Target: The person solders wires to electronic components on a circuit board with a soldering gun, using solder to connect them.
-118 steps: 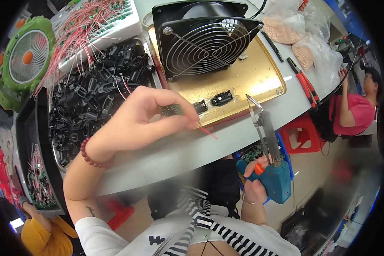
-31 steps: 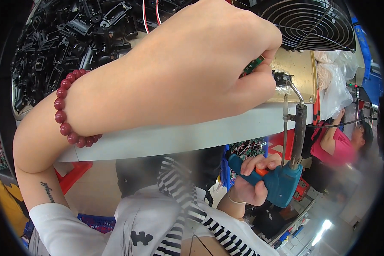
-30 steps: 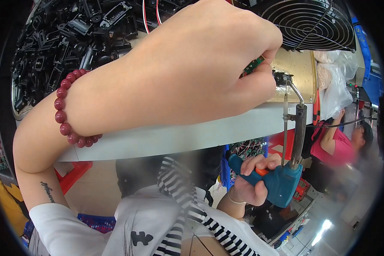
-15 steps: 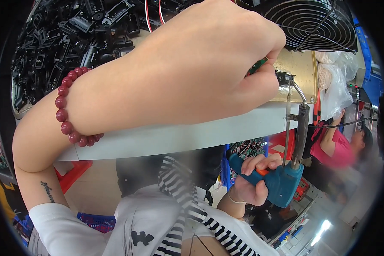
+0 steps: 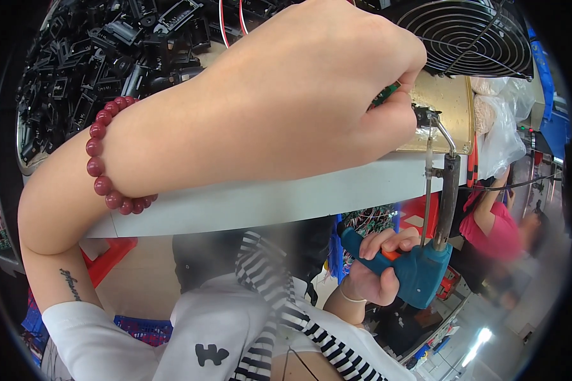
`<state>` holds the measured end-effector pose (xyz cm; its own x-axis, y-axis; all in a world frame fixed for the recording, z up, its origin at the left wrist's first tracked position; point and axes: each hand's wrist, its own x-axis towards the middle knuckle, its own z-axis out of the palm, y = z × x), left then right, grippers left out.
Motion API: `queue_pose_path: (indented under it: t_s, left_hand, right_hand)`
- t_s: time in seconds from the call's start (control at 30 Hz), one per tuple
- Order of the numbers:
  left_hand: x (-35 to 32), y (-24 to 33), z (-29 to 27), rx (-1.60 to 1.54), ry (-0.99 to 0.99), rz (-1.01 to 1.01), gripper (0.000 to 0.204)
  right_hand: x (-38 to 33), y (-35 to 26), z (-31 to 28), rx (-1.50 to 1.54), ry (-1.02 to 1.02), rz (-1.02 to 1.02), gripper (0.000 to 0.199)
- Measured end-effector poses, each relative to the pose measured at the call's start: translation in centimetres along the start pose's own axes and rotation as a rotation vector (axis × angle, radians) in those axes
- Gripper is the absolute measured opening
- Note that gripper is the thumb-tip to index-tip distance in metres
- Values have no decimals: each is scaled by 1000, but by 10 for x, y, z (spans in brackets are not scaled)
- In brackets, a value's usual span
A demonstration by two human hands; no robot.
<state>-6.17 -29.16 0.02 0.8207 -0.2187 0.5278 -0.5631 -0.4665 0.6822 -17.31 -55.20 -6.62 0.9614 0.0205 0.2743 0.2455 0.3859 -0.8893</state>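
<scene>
The left hand was closed in a pinch on a green circuit board; the board lay between the thumb and the curled fingers, at the far right end of the fist, and only a sliver of it showed; the rest was hidden by the hand. Just beyond the thumb, to its right, sat a small black plastic part on the gold tray; whether the board touched it could not be told.

The right hand was wrapped around the teal handle of a soldering gun, fingers near its orange trigger; the gun stood nearly upright in front of the table edge, its bent metal tip reaching up to the black part; contact there was too small to confirm.

A red bead bracelet circled the left wrist; behind that forearm lay a heap of black plastic housings, and 2 red-and-white wires rose beside it; a black fan with a wire guard stood at the tray's far side; clear plastic bags lay to its right; 1 co-worker in a pink top was farther off.
</scene>
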Motion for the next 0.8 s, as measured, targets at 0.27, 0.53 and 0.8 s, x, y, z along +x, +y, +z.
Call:
queue_pose_path:
  t_s: [0.27, 0.53, 0.8]
  left_hand:
    - [2, 0, -3, -18, -34, 22, 10]
    - [3, -2, -8, -59, -43, 31, 10]
    - [2, -9, -6, -112, -26, 2, 10]
  right_hand:
    - [-3, -1, 5, -86, 12, 13, 48]
    - [-9, -3, 8, -104, 60, 66, 53]
    - [-11, -4, 8, -102, 88, 88, 57]
